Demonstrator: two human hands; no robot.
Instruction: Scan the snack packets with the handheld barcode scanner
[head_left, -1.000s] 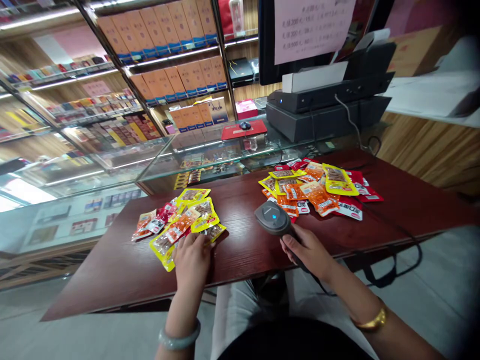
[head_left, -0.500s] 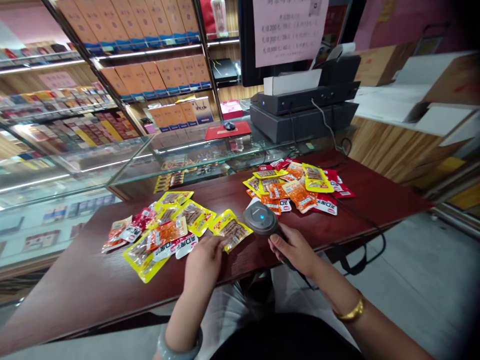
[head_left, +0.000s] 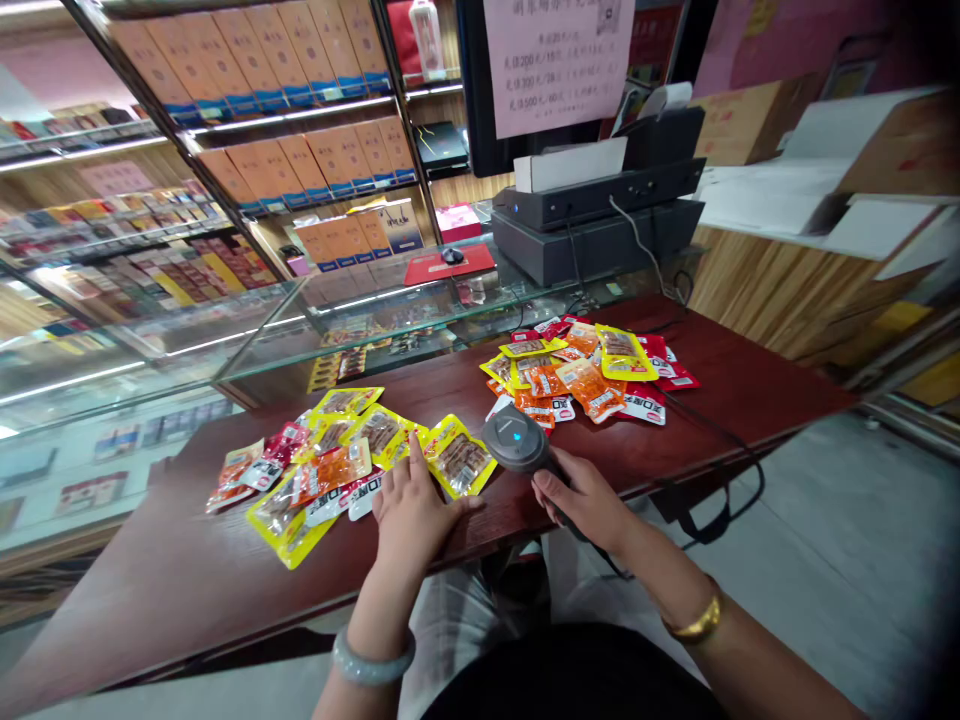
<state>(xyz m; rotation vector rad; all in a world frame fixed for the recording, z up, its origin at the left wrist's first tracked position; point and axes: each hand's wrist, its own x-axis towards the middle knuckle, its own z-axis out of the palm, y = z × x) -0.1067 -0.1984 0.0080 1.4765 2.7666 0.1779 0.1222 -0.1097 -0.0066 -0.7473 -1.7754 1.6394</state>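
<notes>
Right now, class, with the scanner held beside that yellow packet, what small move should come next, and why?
Probably tilt the barcode scanner a little left onto the yellow snack packet. The right hand grips the scanner's handle, its head sitting at the packet's right edge, while the left hand rests flat on the table with a finger touching the packet, apart from the left pile.

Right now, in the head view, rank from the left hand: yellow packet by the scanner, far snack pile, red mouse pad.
1. Yellow packet, at the fingers of the left hand.
2. Far snack pile, right, mid-table.
3. Red mouse pad, on the glass counter behind.
</notes>
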